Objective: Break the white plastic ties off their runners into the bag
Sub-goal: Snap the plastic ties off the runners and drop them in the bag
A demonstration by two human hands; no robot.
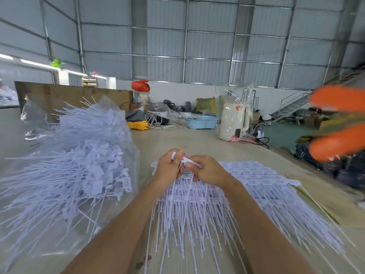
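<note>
A stack of white plastic ties on their runners (262, 186) lies fanned across the table in front of me, tails pointing toward me. My left hand (167, 167) and my right hand (205, 171) meet above the stack's far edge, both pinching the heads of white ties (186, 160); thin tails hang down from my fingers. A clear plastic bag (79, 155) heaped with loose white ties stands to the left, its mouth toward the stack.
At the back of the table (197, 141) stand a white kettle in plastic wrap (231, 121), a blue basket (200, 122), yellow cord (138, 125) and a brown board (69, 95). Blurred orange shapes (337, 123) fill the right edge. Cardboard (331, 202) lies right of the stack.
</note>
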